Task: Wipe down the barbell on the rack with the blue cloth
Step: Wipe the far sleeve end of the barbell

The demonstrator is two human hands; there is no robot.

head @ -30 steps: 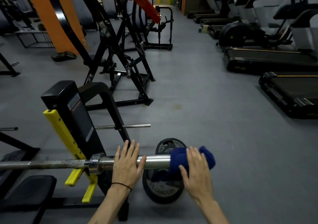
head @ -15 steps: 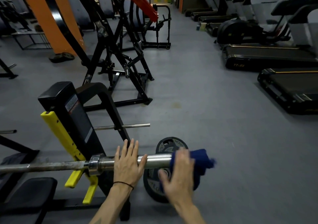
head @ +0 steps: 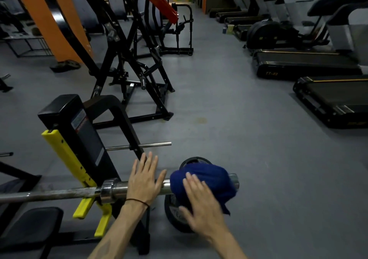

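Left hand [head: 143, 181] fingers straight, slightly spread, flat on barbell [head: 119, 189] sleeve. Right hand [head: 201, 205], blurred, fingers straight, presses blue cloth [head: 207, 179] wrapped round bar end. Bar sits on rack [head: 83, 139] w/ yellow hooks; weight plate [head: 175, 217] on floor below.

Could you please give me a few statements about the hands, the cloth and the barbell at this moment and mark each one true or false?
1. The blue cloth is bunched over the barbell sleeve near its free end. True.
2. The left hand grips the cloth. False: it rests flat on the bare sleeve, beside the cloth.
3. The right hand lies on the cloth with straight fingers. True.
4. The weight plate is loaded on the sleeve. False: it stands on the floor below the sleeve.
5. The barbell rests in a yellow rack hook. True.
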